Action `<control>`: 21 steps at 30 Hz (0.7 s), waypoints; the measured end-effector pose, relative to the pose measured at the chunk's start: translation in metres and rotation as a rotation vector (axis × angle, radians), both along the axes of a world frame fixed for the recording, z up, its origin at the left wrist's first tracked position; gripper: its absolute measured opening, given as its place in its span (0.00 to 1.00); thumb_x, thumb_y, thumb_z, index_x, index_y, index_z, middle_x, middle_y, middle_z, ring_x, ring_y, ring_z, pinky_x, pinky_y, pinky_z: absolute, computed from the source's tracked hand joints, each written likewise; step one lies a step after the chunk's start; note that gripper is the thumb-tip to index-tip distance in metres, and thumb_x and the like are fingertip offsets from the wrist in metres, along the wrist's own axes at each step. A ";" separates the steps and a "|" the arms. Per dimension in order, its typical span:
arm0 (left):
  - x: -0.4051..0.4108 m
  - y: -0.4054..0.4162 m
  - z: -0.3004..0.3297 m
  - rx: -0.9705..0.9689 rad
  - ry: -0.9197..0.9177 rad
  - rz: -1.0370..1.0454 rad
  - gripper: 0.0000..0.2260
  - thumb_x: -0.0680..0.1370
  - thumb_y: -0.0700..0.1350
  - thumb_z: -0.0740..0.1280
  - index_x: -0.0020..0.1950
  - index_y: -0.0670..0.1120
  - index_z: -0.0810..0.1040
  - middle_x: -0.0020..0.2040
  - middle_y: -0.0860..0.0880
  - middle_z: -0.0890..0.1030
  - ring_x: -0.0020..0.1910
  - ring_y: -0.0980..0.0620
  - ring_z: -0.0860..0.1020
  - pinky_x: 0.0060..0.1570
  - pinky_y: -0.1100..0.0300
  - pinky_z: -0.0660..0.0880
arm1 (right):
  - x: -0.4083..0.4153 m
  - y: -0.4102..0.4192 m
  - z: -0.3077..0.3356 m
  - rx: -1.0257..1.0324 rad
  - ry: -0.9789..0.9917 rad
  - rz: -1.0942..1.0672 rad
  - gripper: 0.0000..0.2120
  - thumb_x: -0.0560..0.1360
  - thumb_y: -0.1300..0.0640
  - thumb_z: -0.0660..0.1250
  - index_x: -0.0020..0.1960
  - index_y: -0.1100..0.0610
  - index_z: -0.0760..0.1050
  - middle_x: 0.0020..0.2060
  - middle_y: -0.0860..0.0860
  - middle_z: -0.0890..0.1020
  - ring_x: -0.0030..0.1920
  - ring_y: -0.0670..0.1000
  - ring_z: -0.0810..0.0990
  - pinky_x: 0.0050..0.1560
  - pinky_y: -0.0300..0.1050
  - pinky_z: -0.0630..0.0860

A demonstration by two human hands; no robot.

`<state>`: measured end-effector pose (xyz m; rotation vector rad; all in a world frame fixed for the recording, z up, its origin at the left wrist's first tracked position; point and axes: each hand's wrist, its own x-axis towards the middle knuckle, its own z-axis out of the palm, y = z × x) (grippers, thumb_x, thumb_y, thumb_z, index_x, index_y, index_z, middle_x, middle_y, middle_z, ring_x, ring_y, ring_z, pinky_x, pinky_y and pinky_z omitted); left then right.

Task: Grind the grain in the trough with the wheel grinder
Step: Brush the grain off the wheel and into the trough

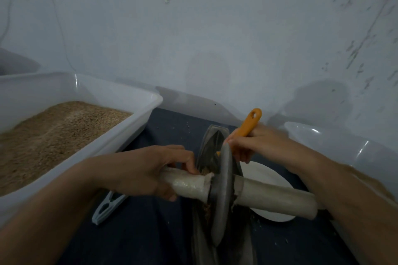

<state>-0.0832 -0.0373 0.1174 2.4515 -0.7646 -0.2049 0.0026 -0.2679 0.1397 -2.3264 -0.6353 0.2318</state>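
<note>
A grey metal grinding wheel (223, 189) stands on edge in a narrow dark trough (212, 135) on the dark floor cloth. An axle wrapped in pale cloth runs through the wheel. My left hand (150, 168) grips the left handle (187, 185) of the axle. The right handle (277, 198) is free. My right hand (252, 144) holds an orange-handled tool (249, 123) just behind the wheel's top, its working end hidden. A little brown grain (207, 208) shows beside the wheel in the trough.
A large white tub (129, 127) of brown grain stands at the left. A white plate (271, 178) lies under the right handle, a clear plastic container (344, 142) is at the right, and a grey clip (107, 206) lies under my left forearm. A pale wall rises close behind.
</note>
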 end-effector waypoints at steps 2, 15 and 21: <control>-0.001 0.001 0.000 0.000 0.020 0.005 0.19 0.73 0.46 0.70 0.47 0.65 0.63 0.44 0.63 0.68 0.44 0.67 0.69 0.46 0.75 0.64 | -0.006 -0.006 0.005 0.044 -0.002 0.004 0.10 0.74 0.55 0.64 0.41 0.56 0.82 0.32 0.54 0.82 0.33 0.48 0.80 0.35 0.38 0.75; 0.008 0.008 -0.014 -0.069 0.000 -0.075 0.15 0.72 0.42 0.72 0.50 0.60 0.73 0.47 0.66 0.71 0.47 0.62 0.73 0.45 0.71 0.67 | -0.007 -0.030 0.004 0.149 -0.088 -0.246 0.10 0.75 0.56 0.64 0.41 0.54 0.83 0.29 0.51 0.82 0.31 0.45 0.80 0.32 0.33 0.75; 0.011 0.010 -0.016 -0.077 -0.015 -0.077 0.15 0.72 0.43 0.72 0.52 0.59 0.73 0.48 0.65 0.71 0.48 0.62 0.73 0.45 0.73 0.67 | -0.017 -0.036 0.006 0.251 -0.161 -0.355 0.10 0.76 0.59 0.63 0.43 0.59 0.82 0.29 0.52 0.81 0.33 0.50 0.78 0.39 0.41 0.76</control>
